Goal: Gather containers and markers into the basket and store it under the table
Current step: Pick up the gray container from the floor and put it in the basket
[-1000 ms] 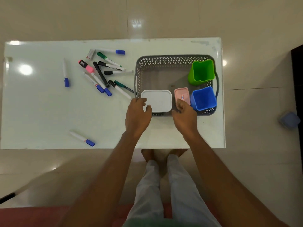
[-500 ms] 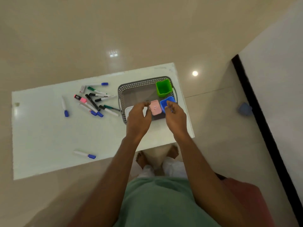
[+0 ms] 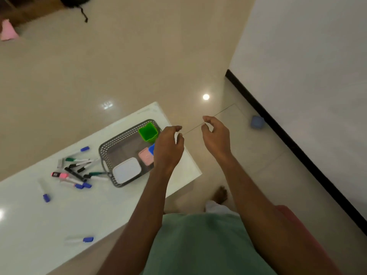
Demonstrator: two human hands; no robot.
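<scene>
A grey perforated basket (image 3: 111, 143) sits at the right end of the white table (image 3: 59, 215). Inside it are a green cup (image 3: 148, 132), a blue cup (image 3: 152, 149) mostly hidden by my left hand, a pink box (image 3: 146, 157) and a white lidded container (image 3: 127, 170). A heap of markers (image 3: 77, 169) lies left of the basket; single blue-capped markers lie at the left (image 3: 44, 192) and at the near edge (image 3: 79, 239). My left hand (image 3: 168, 147) hovers over the basket's right end, fingers loosely curled, holding nothing. My right hand (image 3: 215, 133) hangs raised beyond the table's right edge, empty.
Beige tiled floor surrounds the table. A white wall with a black skirting (image 3: 294, 147) runs along the right, with a small blue object (image 3: 257, 122) on the floor beside it. A pink item (image 3: 8, 32) lies far left on the floor.
Both hands have lifted off the containers at the basket's near side and risen to the right, empty. The camera has swung up and to the right.
</scene>
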